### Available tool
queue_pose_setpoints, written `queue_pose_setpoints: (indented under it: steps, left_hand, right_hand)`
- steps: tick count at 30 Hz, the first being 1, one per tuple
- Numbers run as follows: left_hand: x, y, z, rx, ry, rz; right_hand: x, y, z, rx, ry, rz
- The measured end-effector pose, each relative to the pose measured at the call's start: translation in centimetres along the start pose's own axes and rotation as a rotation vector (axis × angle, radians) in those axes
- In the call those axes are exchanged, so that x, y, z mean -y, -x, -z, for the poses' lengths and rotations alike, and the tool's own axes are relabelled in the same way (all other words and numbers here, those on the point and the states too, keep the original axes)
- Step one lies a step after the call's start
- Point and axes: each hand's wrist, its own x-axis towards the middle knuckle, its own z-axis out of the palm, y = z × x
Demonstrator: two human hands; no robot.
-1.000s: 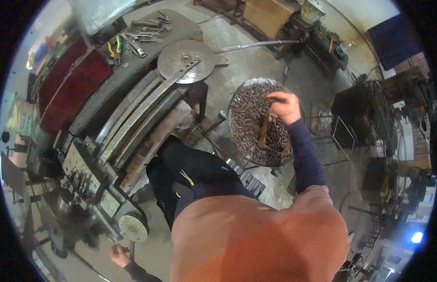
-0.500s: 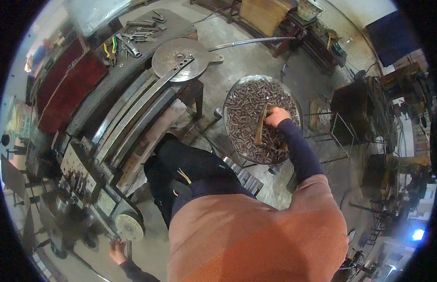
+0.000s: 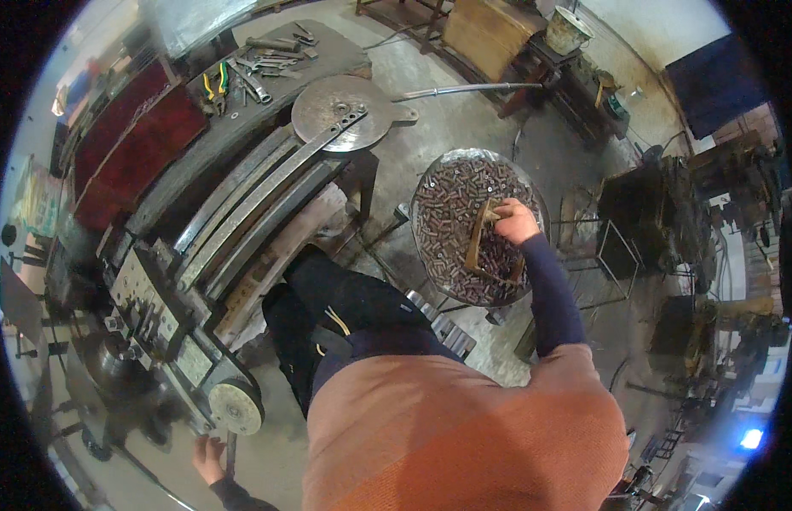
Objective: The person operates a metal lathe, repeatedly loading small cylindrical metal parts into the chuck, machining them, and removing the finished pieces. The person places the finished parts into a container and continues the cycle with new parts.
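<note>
My right hand point(image 3: 517, 223) is over a round metal tray point(image 3: 419, 223) heaped with small cylindrical metal pieces point(image 3: 447, 192). Its fingers are bent together at the upper end of a brown, angled, box-like frame point(image 3: 476, 247) that lies among the pieces. What they pinch, if anything, is too small to make out. At the lower left, my left hand point(image 3: 208, 460) has its fingers apart, beside the grey handle point(image 3: 231, 451) below a round wheel point(image 3: 236, 409) on the machine. It holds nothing that I can see.
The long machine has steel rails point(image 3: 259, 204) and a round plate point(image 3: 340, 111) with a lever point(image 3: 464, 90). Pliers point(image 3: 215, 89) and several wrenches point(image 3: 272, 61) lie on the bench. A metal frame stand point(image 3: 617, 251) and a bucket point(image 3: 569, 32) are to the right.
The whole view has shifted slightly, so tray and machine sit a little lower and farther right. My right hand stays at the brown frame. My left hand has drawn slightly down from the machine's end.
</note>
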Motion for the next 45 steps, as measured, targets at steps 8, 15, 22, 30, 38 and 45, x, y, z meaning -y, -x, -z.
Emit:
queue_pose_setpoints:
  steps: [8,15,22,30,38,45]
  left_hand:
    - [-13.6,5.5,-5.0,-0.130,-0.361,-0.454]
    - [-22.7,6.0,-16.8,0.231,-0.269,-0.936]
    - [-22.9,5.1,-18.8,0.280,-0.021,-0.824]
    - [-22.8,4.4,-18.8,0.385,0.119,-0.618]
    - [-23.0,4.4,-18.8,0.436,0.225,-0.564]
    - [-22.2,4.0,-19.1,0.463,0.376,-0.514]
  right_hand:
    - [19.9,0.6,-0.2,0.346,-0.904,0.740]
    - [36.5,4.1,-3.9,0.800,-1.221,1.025]
    - [39.7,5.5,-4.4,0.961,-1.206,0.995]
    - [39.7,4.8,-5.7,0.963,-1.196,1.032]
    - [40.1,4.5,-5.2,0.942,-1.161,1.063]
    - [40.6,4.6,-5.8,0.937,-1.230,1.037]
